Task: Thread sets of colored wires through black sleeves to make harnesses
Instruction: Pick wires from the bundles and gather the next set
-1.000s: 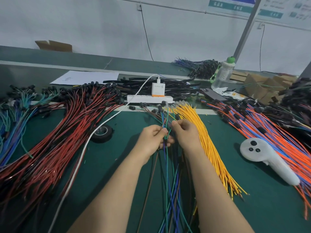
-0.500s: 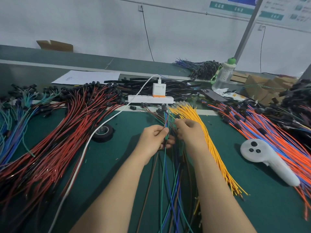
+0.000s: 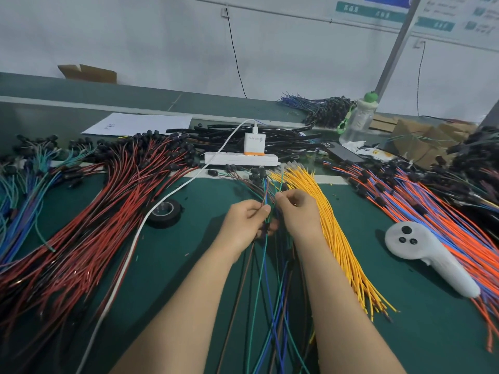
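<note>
Green matting (image 3: 178, 255) is covering the bench, and the work is taking place at its centre. A wire set (image 3: 271, 300) of green, blue and brown strands is running between the forearms and trailing off toward the person. The left hand (image 3: 244, 222) is curling its fingers round the strands near their far ends. The right hand (image 3: 297, 214) is pinching the same strands just beside it, with the two hands nearly touching. Whether a sleeve is already sitting on the strands cannot be told, as the hands are hiding that spot.

Handling, as a judgement: the strands are looking light, thin and limp. They are likely to splay if gripped far back, so take hold close to the tips, ends level.

Yellow wires (image 3: 332, 225) are lying just beside the right forearm. Black sleeves (image 3: 221, 133) are lying piled behind a white power strip (image 3: 240, 158), well beyond the hands. Red wires (image 3: 108, 211) are fanning out on the left, with a tape roll (image 3: 164, 214) near them. Orange and blue wires (image 3: 445, 211) are spreading on the right, and a white controller (image 3: 421, 249) is resting against them.
</note>
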Available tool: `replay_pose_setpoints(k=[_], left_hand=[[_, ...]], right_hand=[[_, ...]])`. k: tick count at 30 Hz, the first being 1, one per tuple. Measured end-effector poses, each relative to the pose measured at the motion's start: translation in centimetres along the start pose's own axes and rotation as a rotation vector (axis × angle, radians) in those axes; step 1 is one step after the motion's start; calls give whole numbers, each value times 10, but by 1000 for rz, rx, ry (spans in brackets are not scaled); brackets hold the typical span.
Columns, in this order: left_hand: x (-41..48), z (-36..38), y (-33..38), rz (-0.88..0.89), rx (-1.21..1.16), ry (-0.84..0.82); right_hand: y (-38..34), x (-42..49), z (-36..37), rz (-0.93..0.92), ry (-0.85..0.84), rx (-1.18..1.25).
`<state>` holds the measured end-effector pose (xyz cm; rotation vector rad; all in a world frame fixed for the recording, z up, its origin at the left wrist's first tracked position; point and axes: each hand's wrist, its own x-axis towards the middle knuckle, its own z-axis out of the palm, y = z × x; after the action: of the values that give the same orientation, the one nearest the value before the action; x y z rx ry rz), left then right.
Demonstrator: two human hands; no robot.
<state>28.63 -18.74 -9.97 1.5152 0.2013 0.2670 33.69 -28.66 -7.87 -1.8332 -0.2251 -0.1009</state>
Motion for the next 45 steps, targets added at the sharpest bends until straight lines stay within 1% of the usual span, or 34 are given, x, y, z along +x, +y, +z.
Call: replay_pose_setpoints(k=[3, 6, 8, 10, 13, 16, 19, 21, 23, 25, 28, 30, 33, 37, 40, 42, 45], left_hand=[[0, 4, -2, 30, 63, 30], [0, 8, -7, 94, 237, 61], [-1, 9, -8, 125, 307, 72], [-1, 8, -7, 128, 269, 68], [0, 4, -1, 75, 96, 27], [0, 1, 3, -2, -33, -16], [2, 0, 3, -53, -140, -7], [3, 0, 2, -57, -179, 2], [2, 1, 1, -33, -157, -2], [2, 3, 0, -8, -94, -15], [1, 6, -2, 41, 38, -36], [0, 7, -3, 58, 69, -36], [-1, 6, -1, 30, -6, -41], [-1, 3, 2, 0, -97, -17], [-1, 3, 3, -14, -119, 7], [-2, 3, 5, -24, -79, 23], [-2, 0, 8, -65, -45, 30]], right_hand=[[-2, -1, -3, -37, 44, -24], [-5, -4, -4, -19, -57, -142], [-7, -6, -5, 6, -117, -166], [-8, -6, -8, 37, -127, -64], [-8, -6, -10, 123, -114, 160], [-7, -5, -8, 116, -117, 205], [-6, -4, -6, 91, -112, 170], [-3, -2, -4, 45, -96, 73], [-2, -1, -3, -7, -79, -43], [-3, -2, -3, -34, -74, -94], [-5, -4, -5, -8, -103, -111], [-5, -4, -7, 16, -109, -111], [-5, -2, -9, 1, -96, -121], [-5, -1, -8, -68, -83, -209], [-4, -2, -7, -112, -1, -209], [-5, -2, -5, -112, 30, -200], [-7, -4, 3, -75, -60, -208]])
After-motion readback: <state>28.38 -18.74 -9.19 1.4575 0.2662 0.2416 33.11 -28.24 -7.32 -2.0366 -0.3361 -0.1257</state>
